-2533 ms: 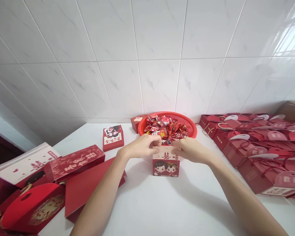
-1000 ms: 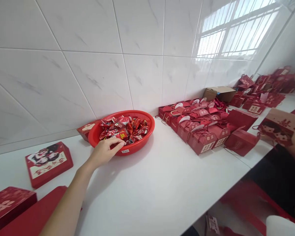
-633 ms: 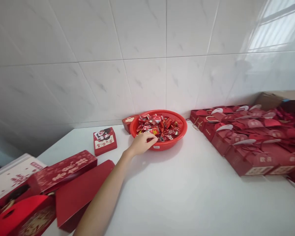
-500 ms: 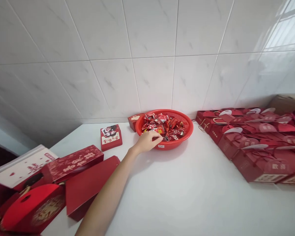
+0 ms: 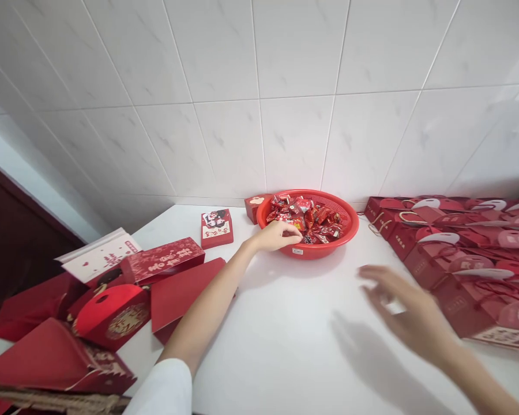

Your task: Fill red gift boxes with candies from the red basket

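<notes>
A red plastic basket (image 5: pixel 324 251) stands against the tiled wall, filled with small wrapped candies (image 5: pixel 315 219) in red packaging. My left hand (image 5: pixel 274 235) reaches over the basket's near left rim, its fingers curled together at the candies; what lies between the fingertips is hidden. Over the white tabletop, to the right of the basket, my right hand (image 5: pixel 402 305) is slightly blurred by motion. Its thumb and fingers are apart, with nothing seen in them.
Rows of red gift boxes (image 5: pixel 445 271) with cord handles fill the right side. On the left lie several red boxes (image 5: pixel 185 294) and a white printed box (image 5: pixel 99 253). A small box with a printed couple (image 5: pixel 216 227) stands left of the basket, and another red box (image 5: pixel 253 208) sits behind it.
My right hand has come into view from the lower right. The view has shifted left, showing more boxes there. My left hand stays at the basket's rim.
</notes>
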Demonstrator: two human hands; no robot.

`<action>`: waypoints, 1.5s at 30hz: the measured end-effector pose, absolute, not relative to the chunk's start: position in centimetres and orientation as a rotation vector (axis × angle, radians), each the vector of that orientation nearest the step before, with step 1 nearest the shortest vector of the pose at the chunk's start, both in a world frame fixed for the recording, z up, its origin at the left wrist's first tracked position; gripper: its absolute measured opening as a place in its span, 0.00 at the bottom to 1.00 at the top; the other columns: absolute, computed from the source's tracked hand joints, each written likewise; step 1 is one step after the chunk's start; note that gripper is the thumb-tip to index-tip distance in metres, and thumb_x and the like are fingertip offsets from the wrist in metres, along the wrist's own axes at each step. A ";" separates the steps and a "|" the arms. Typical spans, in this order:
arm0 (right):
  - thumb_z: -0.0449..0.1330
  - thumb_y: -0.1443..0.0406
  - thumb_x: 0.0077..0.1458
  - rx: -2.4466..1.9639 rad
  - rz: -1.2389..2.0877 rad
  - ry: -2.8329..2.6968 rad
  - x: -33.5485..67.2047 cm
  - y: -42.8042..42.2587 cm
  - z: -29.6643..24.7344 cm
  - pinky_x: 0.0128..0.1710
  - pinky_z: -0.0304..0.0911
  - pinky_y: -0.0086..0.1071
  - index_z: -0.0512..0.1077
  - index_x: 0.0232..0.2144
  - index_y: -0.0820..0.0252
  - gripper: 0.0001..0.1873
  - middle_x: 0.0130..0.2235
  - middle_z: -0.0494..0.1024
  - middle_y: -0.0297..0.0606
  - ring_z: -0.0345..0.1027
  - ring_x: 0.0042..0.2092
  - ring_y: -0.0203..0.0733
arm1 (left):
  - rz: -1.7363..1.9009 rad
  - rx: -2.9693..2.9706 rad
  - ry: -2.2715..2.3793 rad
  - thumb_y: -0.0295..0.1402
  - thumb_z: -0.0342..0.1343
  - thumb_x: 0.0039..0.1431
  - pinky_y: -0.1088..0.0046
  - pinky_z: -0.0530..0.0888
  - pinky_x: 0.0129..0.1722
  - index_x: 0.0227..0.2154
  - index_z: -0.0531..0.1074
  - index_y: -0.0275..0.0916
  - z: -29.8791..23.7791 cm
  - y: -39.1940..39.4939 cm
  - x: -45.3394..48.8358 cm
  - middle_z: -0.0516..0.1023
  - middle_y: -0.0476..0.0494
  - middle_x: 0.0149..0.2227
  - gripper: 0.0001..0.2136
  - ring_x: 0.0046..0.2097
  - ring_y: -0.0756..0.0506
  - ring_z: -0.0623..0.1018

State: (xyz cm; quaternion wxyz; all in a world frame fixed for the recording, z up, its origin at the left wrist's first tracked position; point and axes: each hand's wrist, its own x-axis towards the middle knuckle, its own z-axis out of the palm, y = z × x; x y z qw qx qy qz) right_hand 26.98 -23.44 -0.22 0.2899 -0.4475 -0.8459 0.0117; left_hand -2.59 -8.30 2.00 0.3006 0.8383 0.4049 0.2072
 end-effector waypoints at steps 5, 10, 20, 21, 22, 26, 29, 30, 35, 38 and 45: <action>0.50 0.70 0.62 -0.430 0.168 -2.578 16.6 -25.1 -7.0 0.31 0.69 0.32 0.69 0.43 0.60 0.10 0.47 0.76 0.51 0.72 0.31 0.39 | 0.267 2.124 1.004 0.40 0.59 0.54 0.71 0.73 0.43 0.44 0.79 0.36 7.0 -6.1 -4.6 0.83 0.41 0.41 0.17 0.44 0.43 0.80; 0.51 0.68 0.62 -0.296 0.170 -2.580 15.5 -27.4 -10.7 0.28 0.67 0.32 0.69 0.38 0.60 0.07 0.45 0.77 0.51 0.69 0.28 0.38 | -0.006 2.284 1.355 0.41 0.58 0.52 0.75 0.71 0.36 0.38 0.80 0.42 11.5 -7.2 -9.2 0.82 0.46 0.40 0.13 0.38 0.46 0.78; 0.48 0.75 0.52 -0.402 0.343 -2.495 15.4 -26.2 -11.1 0.20 0.60 0.30 0.67 0.35 0.58 0.12 0.48 0.76 0.47 0.63 0.22 0.35 | -0.417 2.043 1.896 0.59 0.58 0.46 0.52 0.61 0.61 0.68 0.55 0.40 5.3 -18.6 -13.9 0.55 0.27 0.69 0.49 0.68 0.27 0.59; 0.48 0.75 0.52 -0.399 0.345 -2.478 15.3 -26.2 -11.2 0.20 0.59 0.30 0.66 0.35 0.58 0.12 0.47 0.76 0.47 0.62 0.22 0.35 | -0.434 2.040 1.910 0.60 0.58 0.45 0.49 0.59 0.63 0.70 0.51 0.41 4.4 -18.9 -13.5 0.50 0.27 0.70 0.51 0.69 0.26 0.55; 0.48 0.75 0.51 -0.403 0.348 -2.460 15.2 -26.3 -11.3 0.19 0.58 0.30 0.66 0.35 0.58 0.12 0.47 0.76 0.46 0.62 0.22 0.34 | -0.444 2.042 1.932 0.61 0.57 0.46 0.47 0.57 0.63 0.70 0.48 0.42 3.6 -18.9 -13.1 0.47 0.27 0.71 0.52 0.70 0.24 0.51; 0.48 0.75 0.51 -0.438 0.360 -2.414 15.2 -26.2 -11.9 0.18 0.55 0.30 0.65 0.35 0.58 0.12 0.47 0.76 0.46 0.60 0.20 0.33 | -0.458 2.006 2.016 0.59 0.57 0.46 0.43 0.60 0.60 0.71 0.43 0.42 1.9 -17.7 -12.3 0.49 0.23 0.70 0.53 0.67 0.19 0.57; 0.49 0.73 0.54 -0.472 0.486 -2.406 15.5 -25.7 -11.6 0.22 0.60 0.29 0.66 0.39 0.57 0.12 0.49 0.75 0.46 0.65 0.23 0.33 | -0.400 1.980 1.951 0.55 0.58 0.47 0.50 0.67 0.55 0.71 0.41 0.39 2.5 -17.2 -12.3 0.60 0.23 0.66 0.53 0.62 0.23 0.67; 0.49 0.72 0.56 -0.505 0.575 -2.397 15.7 -25.4 -11.2 0.25 0.63 0.30 0.66 0.42 0.56 0.13 0.51 0.74 0.46 0.67 0.26 0.34 | -0.370 1.998 1.893 0.53 0.59 0.48 0.51 0.68 0.56 0.71 0.41 0.39 3.0 -17.3 -12.4 0.61 0.26 0.66 0.52 0.63 0.25 0.66; 0.53 0.59 0.64 -0.859 1.123 -2.042 16.4 -22.9 -8.3 0.33 0.67 0.33 0.61 0.55 0.56 0.18 0.36 0.75 0.39 0.67 0.29 0.37 | -0.063 2.145 1.413 0.50 0.63 0.49 0.55 0.59 0.66 0.71 0.40 0.46 5.7 -18.9 -11.5 0.47 0.38 0.72 0.52 0.70 0.31 0.54; 0.59 0.50 0.59 -0.923 1.351 -1.797 16.7 -20.7 -6.8 0.35 0.67 0.36 0.55 0.61 0.56 0.33 0.38 0.75 0.39 0.69 0.30 0.38 | 0.187 2.109 1.081 0.50 0.69 0.42 0.52 0.56 0.67 0.71 0.42 0.49 6.4 -18.9 -9.6 0.47 0.38 0.72 0.56 0.70 0.30 0.53; 0.72 0.53 0.45 -0.485 1.636 -1.882 18.5 -17.3 -3.6 0.48 0.68 0.40 0.62 0.62 0.54 0.44 0.52 0.75 0.43 0.71 0.49 0.47 | 0.421 1.756 0.291 0.38 0.73 0.39 0.47 0.58 0.66 0.69 0.48 0.49 5.5 -15.0 -4.6 0.62 0.36 0.66 0.54 0.67 0.32 0.62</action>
